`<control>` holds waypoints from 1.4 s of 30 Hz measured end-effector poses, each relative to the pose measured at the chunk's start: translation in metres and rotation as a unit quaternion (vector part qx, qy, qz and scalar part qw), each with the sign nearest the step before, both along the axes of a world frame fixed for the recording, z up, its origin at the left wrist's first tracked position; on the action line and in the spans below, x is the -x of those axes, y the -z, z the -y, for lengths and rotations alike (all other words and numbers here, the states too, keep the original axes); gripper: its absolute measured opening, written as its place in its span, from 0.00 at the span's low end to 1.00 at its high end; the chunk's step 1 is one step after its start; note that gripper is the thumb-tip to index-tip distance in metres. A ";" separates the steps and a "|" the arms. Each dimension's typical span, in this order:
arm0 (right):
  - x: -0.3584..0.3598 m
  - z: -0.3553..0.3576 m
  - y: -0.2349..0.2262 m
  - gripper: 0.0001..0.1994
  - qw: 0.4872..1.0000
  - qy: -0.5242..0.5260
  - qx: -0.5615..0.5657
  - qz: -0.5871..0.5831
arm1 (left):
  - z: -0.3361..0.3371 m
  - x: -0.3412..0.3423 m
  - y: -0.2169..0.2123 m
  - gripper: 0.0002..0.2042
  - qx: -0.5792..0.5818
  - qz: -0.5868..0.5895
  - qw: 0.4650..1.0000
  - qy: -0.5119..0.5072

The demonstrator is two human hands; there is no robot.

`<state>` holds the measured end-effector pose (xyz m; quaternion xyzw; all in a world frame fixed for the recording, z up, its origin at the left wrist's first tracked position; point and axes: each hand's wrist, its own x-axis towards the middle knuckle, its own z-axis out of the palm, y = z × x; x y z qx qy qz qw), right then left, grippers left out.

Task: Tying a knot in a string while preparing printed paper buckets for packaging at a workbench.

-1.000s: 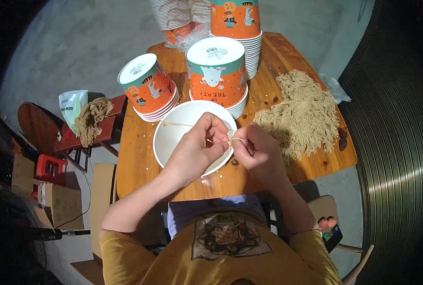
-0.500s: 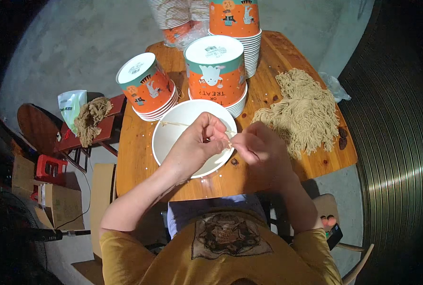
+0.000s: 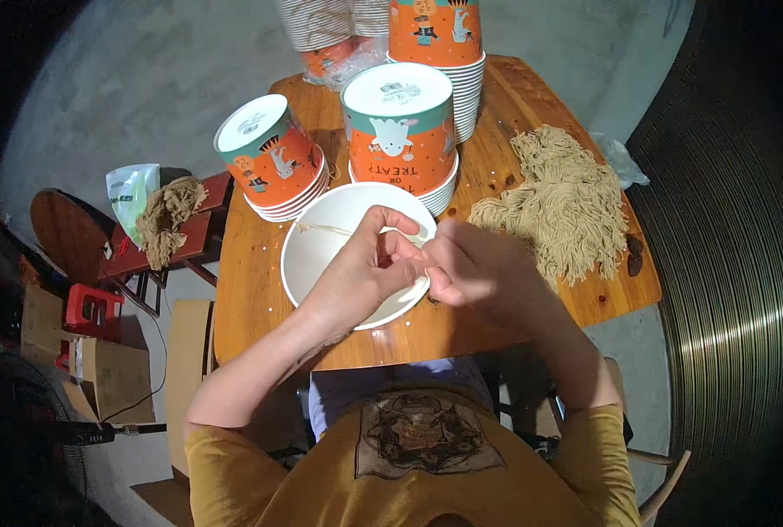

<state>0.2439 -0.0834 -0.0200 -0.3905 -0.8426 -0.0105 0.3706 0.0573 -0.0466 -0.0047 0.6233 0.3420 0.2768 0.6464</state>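
A: Your left hand (image 3: pixel 365 268) and right hand (image 3: pixel 479 268) meet over the white bowl (image 3: pixel 321 255), both pinching one tan string (image 3: pixel 325 230).

B: Keep it taut, fingertips close together. The string pile (image 3: pixel 567 206) lies just beyond your right hand.

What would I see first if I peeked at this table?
Two hands, the left hand and right hand, meet over a white bucket at the table's near edge, pinching a thin beige string. Behind stand orange picture buckets, and to the right lies a heap of beige strings.
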 end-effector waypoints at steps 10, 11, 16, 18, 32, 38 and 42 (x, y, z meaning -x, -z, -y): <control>0.008 -0.002 0.006 0.08 0.938 0.002 0.267 -0.220 | -0.002 -0.001 0.003 0.13 -0.035 0.012 0.999 0.012; 0.006 -0.003 0.008 0.08 0.938 0.002 0.267 -0.220 | -0.002 -0.001 0.001 0.13 -0.035 0.012 0.999 0.013; 0.003 -0.005 0.013 0.04 0.853 -0.036 0.346 -0.388 | -0.003 0.001 0.000 0.16 0.020 0.029 0.999 -0.002; 0.003 -0.007 0.016 0.06 0.887 -0.026 0.297 -0.353 | -0.005 0.000 0.001 0.16 0.024 0.030 0.999 -0.001; -0.001 0.002 0.001 0.11 0.995 0.028 -0.096 0.032 | -0.003 0.000 0.000 0.16 0.030 0.014 0.999 -0.015; 0.006 -0.004 0.006 0.10 0.998 0.023 -0.044 -0.044 | -0.003 0.000 0.000 0.16 0.028 0.034 0.999 -0.003; 0.001 -0.001 0.011 0.08 0.946 -0.021 0.228 -0.232 | -0.006 0.000 0.000 0.17 0.047 0.035 0.998 0.015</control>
